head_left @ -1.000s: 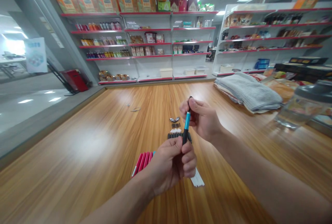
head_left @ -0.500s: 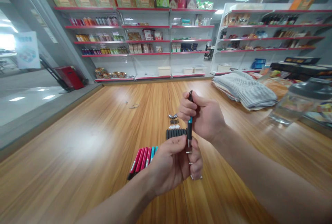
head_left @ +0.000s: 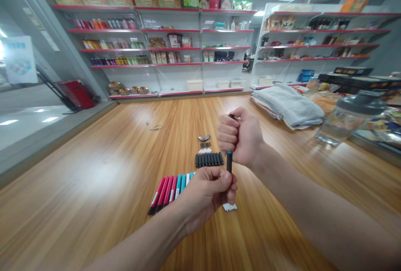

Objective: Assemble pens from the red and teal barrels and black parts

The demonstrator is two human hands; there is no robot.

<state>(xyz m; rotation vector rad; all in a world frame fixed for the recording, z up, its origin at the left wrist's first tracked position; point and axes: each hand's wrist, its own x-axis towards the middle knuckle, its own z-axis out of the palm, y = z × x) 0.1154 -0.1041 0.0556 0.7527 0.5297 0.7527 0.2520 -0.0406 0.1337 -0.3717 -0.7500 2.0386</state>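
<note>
A teal pen (head_left: pixel 229 159) with a black lower section stands upright between my hands above the wooden table (head_left: pixel 103 170). My right hand (head_left: pixel 239 137) is a fist wrapped round the pen's upper barrel. My left hand (head_left: pixel 208 193) pinches the black lower end from below. On the table behind my hands lie a row of red and teal pen barrels (head_left: pixel 171 186), a row of black grip pieces (head_left: pixel 209 159), white refills (head_left: pixel 229 207) and small metal parts (head_left: pixel 203 138).
Folded grey striped cloth (head_left: pixel 288 106) lies at the right. A clear jar with a grey lid (head_left: pixel 349 116) stands nearer on the right. A small ring and bit (head_left: pixel 156 127) lie mid-table. Store shelves (head_left: pixel 175 49) with goods line the back.
My right hand slid down the pen and closed into a fist, hiding most of the teal barrel. My left hand kept hold of the bottom end. The view shifted slightly.
</note>
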